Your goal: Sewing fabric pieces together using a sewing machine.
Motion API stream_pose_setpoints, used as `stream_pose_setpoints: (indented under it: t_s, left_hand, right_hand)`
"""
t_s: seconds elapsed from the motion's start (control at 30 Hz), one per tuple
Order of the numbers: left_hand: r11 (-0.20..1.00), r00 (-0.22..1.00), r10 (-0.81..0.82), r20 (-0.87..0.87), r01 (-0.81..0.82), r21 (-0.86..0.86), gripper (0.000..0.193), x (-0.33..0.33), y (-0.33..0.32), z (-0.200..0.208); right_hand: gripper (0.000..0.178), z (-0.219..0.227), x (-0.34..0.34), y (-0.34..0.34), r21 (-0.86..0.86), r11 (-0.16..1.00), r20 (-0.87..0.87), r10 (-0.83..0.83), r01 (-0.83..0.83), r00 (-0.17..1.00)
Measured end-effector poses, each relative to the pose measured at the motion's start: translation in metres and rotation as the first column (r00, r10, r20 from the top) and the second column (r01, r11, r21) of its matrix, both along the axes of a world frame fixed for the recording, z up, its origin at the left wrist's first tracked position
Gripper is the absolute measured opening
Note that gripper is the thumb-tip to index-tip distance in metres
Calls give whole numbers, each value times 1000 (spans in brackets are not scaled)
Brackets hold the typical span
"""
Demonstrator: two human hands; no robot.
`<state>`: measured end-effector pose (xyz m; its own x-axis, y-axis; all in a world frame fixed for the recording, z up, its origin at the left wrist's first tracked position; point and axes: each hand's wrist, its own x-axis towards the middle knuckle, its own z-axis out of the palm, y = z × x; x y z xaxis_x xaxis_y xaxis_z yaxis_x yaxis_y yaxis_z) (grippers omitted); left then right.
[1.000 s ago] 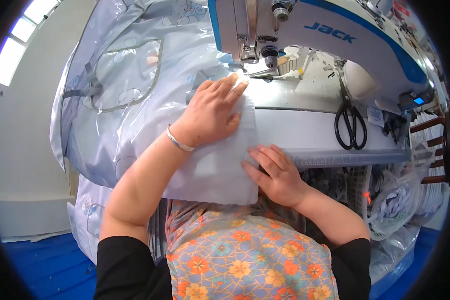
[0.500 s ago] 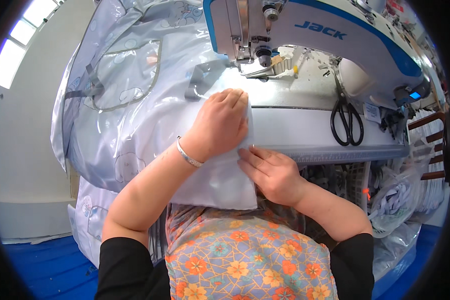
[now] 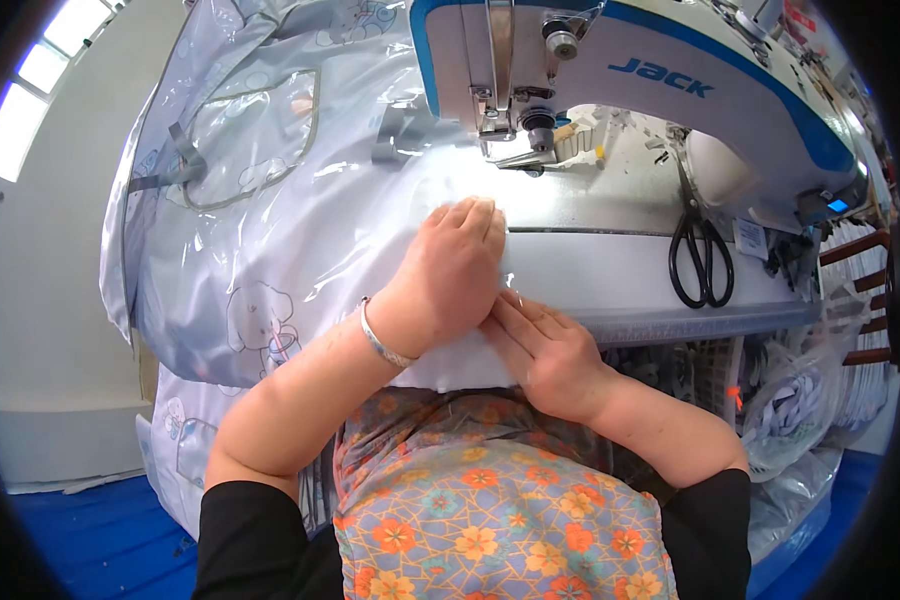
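- Centrally, left hand (image 3: 453,268) and right hand (image 3: 562,365) at glossy white printed sheeting (image 3: 355,235): fingers narrow, can't tell grip.
- Centre right: flat white bench (image 3: 600,275).
- Lower left: blue floor (image 3: 80,545).

Left hand (image 3: 455,265) and right hand (image 3: 562,368) close together, backs up.
Left fingers (image 3: 467,217) bunched, pointing forward; right fingers (image 3: 530,325) straighter, angled forward-left, tips just beside left hand. Left forearm (image 3: 315,388) and right forearm (image 3: 660,418) slant inward.

bright window (image 3: 12,130), pale wall (image 3: 65,290), blue floor (image 3: 80,545), brown chair (image 3: 873,288)
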<state>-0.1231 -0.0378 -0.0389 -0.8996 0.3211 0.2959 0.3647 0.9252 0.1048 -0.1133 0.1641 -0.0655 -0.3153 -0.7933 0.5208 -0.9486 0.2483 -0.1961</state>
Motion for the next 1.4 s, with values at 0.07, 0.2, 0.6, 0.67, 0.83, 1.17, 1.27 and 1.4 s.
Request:
stream_pose_setpoints:
  t_s: [0.07,0.2,0.6,0.67,0.83,1.17,1.27,1.4]
  left_hand:
    - [1000,1000,19,-22,-19,-4,44,0,-2,2]
    - [998,997,-2,76,6,-55,43,3,-3,3]
    - [996,992,-22,-121,33,88,41,9,-18,-11]
    - [988,965,-17,-261,56,144,39,2,-22,-14]
    - [975,983,-34,-179,72,211,40,-5,-35,-18]
    - [955,966,-132,-221,184,233,28,9,-42,-15]
    - [967,959,-137,-247,184,177,28,7,-42,-15]
    - [976,975,-121,-186,151,158,36,12,-41,-13]
  right_hand:
    - [40,0,0,-3,4,1000,-14,-15,15,1000]
    - [39,1,-1,-8,12,998,14,-59,59,998]
    - [42,0,-8,-26,41,998,-1,-51,51,999]
    - [44,4,-10,-28,64,996,12,-60,59,998]
    - [49,7,-24,-34,94,992,33,-89,86,995]
    - [30,15,-54,-25,-55,997,155,58,-50,986]
    - [26,19,-64,-23,-95,991,246,117,-97,962]
    - [25,16,-67,-32,-162,969,292,-134,187,947]
